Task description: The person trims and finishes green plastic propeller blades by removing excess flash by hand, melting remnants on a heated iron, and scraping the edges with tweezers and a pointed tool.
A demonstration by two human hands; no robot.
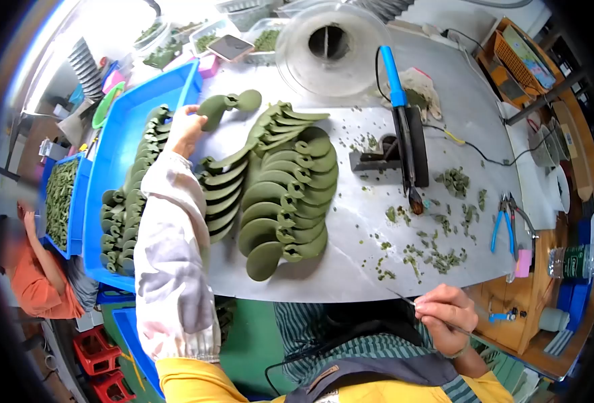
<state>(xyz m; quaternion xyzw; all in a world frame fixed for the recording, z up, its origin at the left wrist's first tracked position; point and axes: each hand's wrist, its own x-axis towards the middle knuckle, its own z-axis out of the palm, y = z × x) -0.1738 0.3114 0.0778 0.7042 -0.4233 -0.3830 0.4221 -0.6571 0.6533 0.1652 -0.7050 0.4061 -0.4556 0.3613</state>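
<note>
My left hand (pixel 187 131) reaches out over the edge of the blue tray (pixel 112 138), its fingers closed on the near end of a dark green, double-lobed moulded part (pixel 217 109). Rows of similar green parts (pixel 290 195) lie overlapping on the grey table, right of my sleeve. More of them fill the tray (pixel 135 185). Low at the table's front edge, my right hand (pixel 448 318) pinches a thin pointed metal tool (pixel 404 297), its tip aimed up and left. A blue-handled soldering-type iron (pixel 395 84) rests on a black stand (pixel 377 156), its tip pointing down.
Green scraps (pixel 438 255) are scattered around the iron's tip. Blue-handled pliers (pixel 501 225) lie at the right. A large clear duct hood (pixel 334 50), a phone (pixel 230 48) and plastic tubs stand at the back. Another person in orange (pixel 41 285) sits at the left.
</note>
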